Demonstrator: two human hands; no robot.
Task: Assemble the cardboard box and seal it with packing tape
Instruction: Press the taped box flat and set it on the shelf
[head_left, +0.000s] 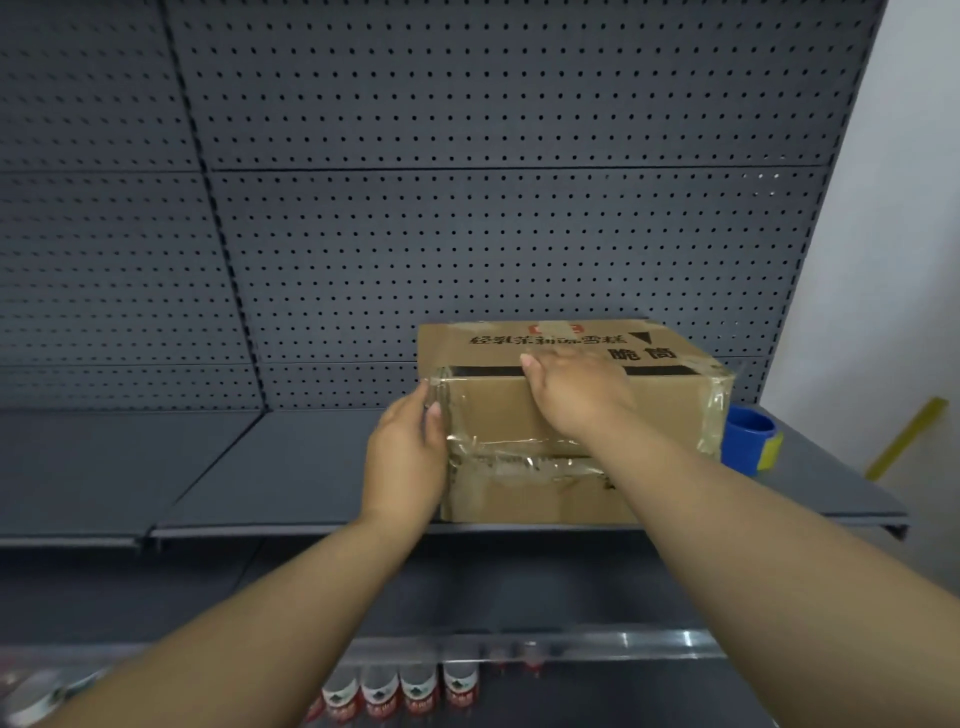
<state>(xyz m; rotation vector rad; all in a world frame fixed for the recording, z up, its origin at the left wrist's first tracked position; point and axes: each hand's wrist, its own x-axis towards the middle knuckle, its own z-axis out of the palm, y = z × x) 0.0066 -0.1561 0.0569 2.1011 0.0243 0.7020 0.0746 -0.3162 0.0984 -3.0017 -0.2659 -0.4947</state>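
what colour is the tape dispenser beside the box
Blue, with a yellow part on its side; the dispenser shows best in the head view.

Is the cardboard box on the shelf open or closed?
Closed: the cardboard box has its flaps folded flat, with clear tape across its near-side seam.

The cardboard box (566, 415) sits on the shelf (260, 467), in front of the pegboard (467, 208) — a tape dispenser (748, 439) just beside it on the right. The left hand (405, 457) lies against its left end, the right hand (576, 389) over its top front edge — bottles (400, 696) stand below.
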